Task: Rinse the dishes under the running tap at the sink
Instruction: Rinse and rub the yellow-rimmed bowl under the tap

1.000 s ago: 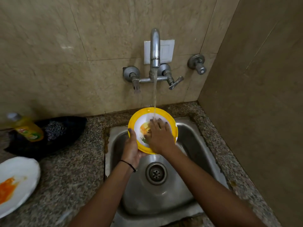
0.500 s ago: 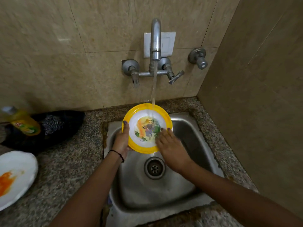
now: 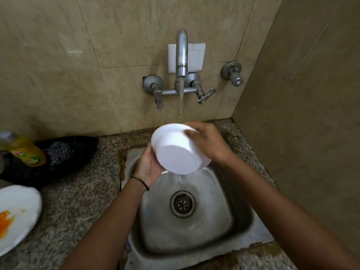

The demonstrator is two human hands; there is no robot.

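White plastic shows toward the camera: the bowl (image 3: pixel 179 152) is held above the back half of the sink (image 3: pixel 224 221) with its base facing out and its mouth turned away toward the tap (image 3: pixel 182 55). The left grip (image 3: pixel 149 166), a bare hand, is clamped on the bowl's lower left rim, thumb on the outer wall. The right grip (image 3: pixel 206 143) lies over the upper right wall and rim; it is blurred, so I cannot tell whether it clasps the bowl or only rubs it. The stream (image 3: pixel 181 102) drops behind the far rim, and water spills off the bowl's low edge into the sink, above the drain (image 3: pixel 182 204).

By my reading the rinse of this bowl is under way, with the outside looking clean; the inside is hidden. A white plate (image 3: pixel 17 213) with an orange smear waits on the surface (image 3: pixel 78 201) well left of the sink, so at least that one is left. No rinsed dish is in view.

For room, the side wall (image 3: pixel 302 114) stands close on the sink's right, so there is little swing that way. The open side is left of the sink, though a soap bottle (image 3: pixel 25 151) and a dark bundle (image 3: pixel 64 152) sit at the back there. The tap handles hang just above the bowl's far rim, so lifting it probably calls for care.
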